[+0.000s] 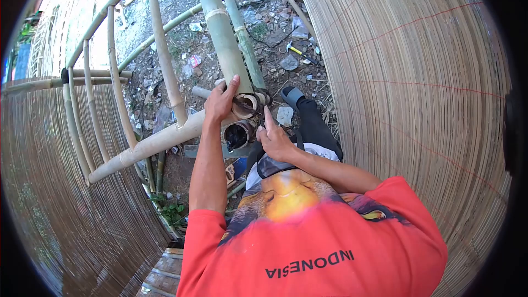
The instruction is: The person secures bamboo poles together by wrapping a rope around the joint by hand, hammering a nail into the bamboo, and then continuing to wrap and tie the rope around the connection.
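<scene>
A dark rubber-like strap [246,105] crosses the open end of a thick bamboo pole [225,38] at a joint and reaches towards both hands. My left hand [221,100] is closed on the strap's left part, thumb raised against the pole. Just right of the pole end is my right hand [273,136], its index finger stretched along the joint and its other fingers curled at the strap's end; the exact grip is partly hidden. Dark lashing [264,97] wraps a thinner pole [245,49] beside it. Below sits another hollow bamboo end [237,135], dark inside.
A bamboo railing [159,38] with a thick lower rail [159,143] stands left. Woven slat screens [407,77] rise on the right and lower left. A yellow-handled hammer [300,52] lies on the littered, stony ground. My foot [292,96] is near the joint.
</scene>
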Tool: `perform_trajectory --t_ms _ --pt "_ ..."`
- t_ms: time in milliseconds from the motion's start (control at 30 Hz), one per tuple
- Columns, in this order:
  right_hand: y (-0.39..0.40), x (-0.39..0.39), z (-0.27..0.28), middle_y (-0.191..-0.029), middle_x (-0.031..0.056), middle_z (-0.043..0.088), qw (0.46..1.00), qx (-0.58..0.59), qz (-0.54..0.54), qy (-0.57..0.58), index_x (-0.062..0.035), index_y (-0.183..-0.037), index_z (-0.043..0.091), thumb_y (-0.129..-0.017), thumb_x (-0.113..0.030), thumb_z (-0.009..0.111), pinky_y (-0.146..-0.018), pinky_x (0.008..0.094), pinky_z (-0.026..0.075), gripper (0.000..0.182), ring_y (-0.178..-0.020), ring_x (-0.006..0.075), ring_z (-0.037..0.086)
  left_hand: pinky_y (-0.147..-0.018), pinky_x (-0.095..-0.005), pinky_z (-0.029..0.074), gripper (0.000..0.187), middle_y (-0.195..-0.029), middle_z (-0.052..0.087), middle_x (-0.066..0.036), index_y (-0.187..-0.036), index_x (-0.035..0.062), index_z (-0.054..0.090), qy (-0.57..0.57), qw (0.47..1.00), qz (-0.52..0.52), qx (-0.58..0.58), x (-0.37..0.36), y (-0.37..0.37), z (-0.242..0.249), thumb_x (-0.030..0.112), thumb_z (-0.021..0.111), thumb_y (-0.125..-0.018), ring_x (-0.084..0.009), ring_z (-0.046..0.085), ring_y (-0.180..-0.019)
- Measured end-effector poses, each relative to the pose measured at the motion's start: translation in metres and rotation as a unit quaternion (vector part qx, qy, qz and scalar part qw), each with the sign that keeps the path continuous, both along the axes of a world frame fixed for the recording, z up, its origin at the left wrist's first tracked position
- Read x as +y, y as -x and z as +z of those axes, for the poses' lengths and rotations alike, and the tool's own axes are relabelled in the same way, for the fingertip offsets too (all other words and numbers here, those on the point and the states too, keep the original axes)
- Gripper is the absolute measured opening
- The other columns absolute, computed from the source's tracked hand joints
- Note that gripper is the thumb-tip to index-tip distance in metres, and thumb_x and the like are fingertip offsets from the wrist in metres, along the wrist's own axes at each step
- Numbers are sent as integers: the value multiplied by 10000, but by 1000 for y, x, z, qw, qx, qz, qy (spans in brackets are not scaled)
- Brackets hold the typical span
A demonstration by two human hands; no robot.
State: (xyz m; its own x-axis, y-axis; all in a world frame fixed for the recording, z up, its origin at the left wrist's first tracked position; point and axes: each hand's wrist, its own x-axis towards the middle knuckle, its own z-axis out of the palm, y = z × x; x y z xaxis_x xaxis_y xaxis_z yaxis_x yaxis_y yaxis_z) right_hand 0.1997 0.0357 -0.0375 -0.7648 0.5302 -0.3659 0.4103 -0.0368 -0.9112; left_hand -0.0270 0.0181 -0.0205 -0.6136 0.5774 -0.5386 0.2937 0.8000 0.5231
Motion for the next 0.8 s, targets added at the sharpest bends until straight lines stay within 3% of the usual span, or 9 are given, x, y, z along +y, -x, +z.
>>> perform_trajectory --t_ms 167,200,333,433,567,633,700,733,800 --pt "7 0 26 -835 228 696 996 -3 -20 85 133 -1540 -179 -1019 -138 452 -818 478 539 862 -769 367 699 -1030 -454 449 884 -1136 733 -230 -1254 62 707 -8 1000 10 1 0 -2 -1 829 415 -924 -414 662 -1161" --pt "10 -1 25 -843 264 695 996 4 -13 88 123 -1516 -245 -1019 -129 447 -817 498 538 889 -787 406 701 -1030 -454 449 884 -1136 733 -230 -1254 62 707 -7 1000 5 1 -1 0 -9 829 415 -924 -414 662 -1161" --pt "27 -12 23 -838 362 673 999 -19 -34 35 123 -1511 -249 -982 -102 487 -802 560 537 934 -815 502 687 -1037 -434 447 885 -1149 734 -222 -1275 39 696 -51 998 13 -43 -6 10 -30 812 430 -935 -385 669 -1155" --pt "33 -12 34 -806 360 669 997 -75 -27 6 126 -1509 -252 -954 -107 534 -772 570 542 990 -781 505 686 -1035 -416 449 868 -1140 736 -215 -1280 21 690 -58 997 14 -44 -5 6 -26 785 442 -953 -350 675 -1141" --pt "15 -4 32 -766 355 661 998 -45 -30 11 123 -1495 -287 -940 -102 542 -731 574 540 1022 -741 503 682 -1021 -386 455 824 -1141 735 -204 -1279 1 687 -72 996 19 -57 -1 0 -11 737 463 -982 -298 676 -1128" --pt "2 8 28 -795 354 668 998 -52 -39 19 144 -1524 -193 -954 -137 523 -767 561 542 957 -775 500 685 -1022 -383 454 823 -1151 734 -202 -1286 -2 683 -75 996 18 -51 -2 -2 -11 732 467 -984 -292 673 -1135" --pt "-8 23 24 -861 359 677 999 -46 11 13 171 -1550 25 -966 -182 502 -843 545 534 833 -858 502 687 -1022 -379 454 821 -1162 733 -200 -1294 -5 678 -79 996 19 -46 -1 0 -10 728 471 -986 -286 670 -1142" --pt "-10 28 30 -947 379 674 998 -53 14 13 181 -1516 227 -967 -197 491 -914 533 519 717 -950 502 682 -1028 -379 452 825 -1171 732 -198 -1306 -1 673 -66 996 17 -49 0 1 -9 731 472 -983 -292 669 -1151" --pt "-7 24 21 -971 392 667 999 -35 7 -12 179 -1510 247 -966 -192 489 -927 535 516 702 -973 508 676 -1034 -378 450 830 -1179 731 -196 -1317 2 668 -51 997 17 -53 -2 1 -12 735 472 -981 -299 667 -1160"
